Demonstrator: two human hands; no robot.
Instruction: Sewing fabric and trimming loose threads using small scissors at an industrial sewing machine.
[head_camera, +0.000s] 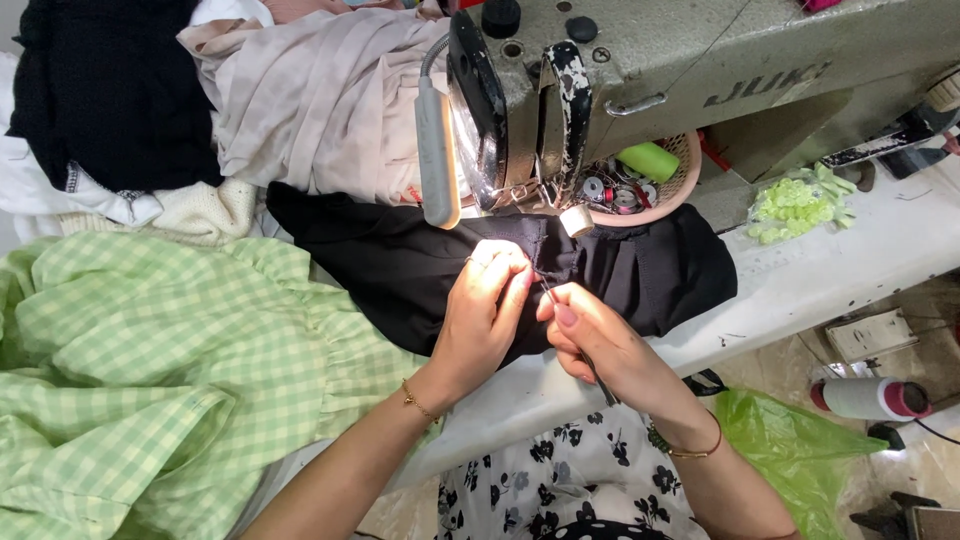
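the sewing machine (700, 70) stands at the far edge of the table (850, 260). a green checked cloth (150, 370) spreads to the left. the black garment (420, 260) lies across the table under the machine head, its long axis running left to right. the left hand (485, 310) pinches a fold of it, fingers closed on the fabric. the right hand (600, 345), touching the left, grips a thin metal tool (580, 345); the tool slants from lower right up to the seam, tip pointing up-left just before the left fingertips.
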